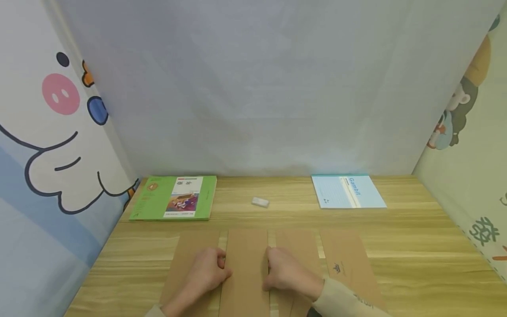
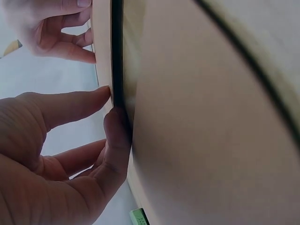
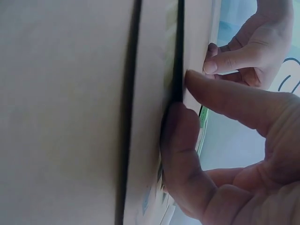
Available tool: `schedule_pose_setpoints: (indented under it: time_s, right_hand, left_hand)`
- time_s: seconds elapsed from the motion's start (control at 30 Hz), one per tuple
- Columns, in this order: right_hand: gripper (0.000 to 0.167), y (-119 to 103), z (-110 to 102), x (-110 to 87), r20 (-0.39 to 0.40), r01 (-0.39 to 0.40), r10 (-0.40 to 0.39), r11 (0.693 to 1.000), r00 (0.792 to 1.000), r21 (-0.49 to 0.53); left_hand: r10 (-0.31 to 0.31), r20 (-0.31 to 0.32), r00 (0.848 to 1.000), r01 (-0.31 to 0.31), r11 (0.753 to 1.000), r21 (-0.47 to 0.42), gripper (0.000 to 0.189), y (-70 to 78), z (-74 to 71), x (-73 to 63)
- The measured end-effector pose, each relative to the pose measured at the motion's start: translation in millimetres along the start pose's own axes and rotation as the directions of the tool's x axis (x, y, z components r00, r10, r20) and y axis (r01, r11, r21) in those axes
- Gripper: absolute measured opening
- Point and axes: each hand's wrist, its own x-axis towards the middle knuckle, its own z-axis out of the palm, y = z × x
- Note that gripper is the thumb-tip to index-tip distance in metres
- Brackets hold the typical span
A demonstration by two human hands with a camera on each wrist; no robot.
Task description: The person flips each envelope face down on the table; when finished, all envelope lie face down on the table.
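Note:
Several brown kraft-paper notebooks lie side by side on the wooden table. Both hands are at the second notebook from the left (image 1: 247, 268). My left hand (image 1: 207, 268) pinches its left edge, thumb on top and a fingertip at the side, as the left wrist view shows. Opposite, my right hand (image 1: 287, 270) pinches the right edge the same way. Under the left wrist lies the leftmost notebook (image 1: 190, 248); beneath the right hand is the third notebook (image 1: 299, 242). The rightmost notebook (image 1: 348, 264) bears a small dark print.
A green textbook (image 1: 154, 198) lies at the back left of the table (image 1: 416, 246). A white eraser (image 1: 260, 202) sits at the back middle, and a light blue notebook (image 1: 336, 191) is at the back right. Pale curtains (image 1: 257, 88) enclose the table.

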Motion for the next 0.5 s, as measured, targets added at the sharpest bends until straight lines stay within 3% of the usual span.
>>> schedule_pose_setpoints:
  time_s: [0.2, 0.5]
  right_hand:
    - [0.044, -0.9, 0.6, 1.7, -0.007, 0.002, -0.002, 1.000, 1.000, 0.008]
    - [0.062, 2.1, 2.9, 0.8, -0.008, -0.010, 0.010, 1.000, 1.000, 0.021]
  left_hand:
    - [-0.040, 0.022, 0.999, 0.041, 0.999, -0.016, 0.023, 0.6, -2.3, 1.6]
    - [-0.058, 0.027, 0.998, 0.059, 0.998, -0.027, 0.043, 1.6, -3.2, -1.0]
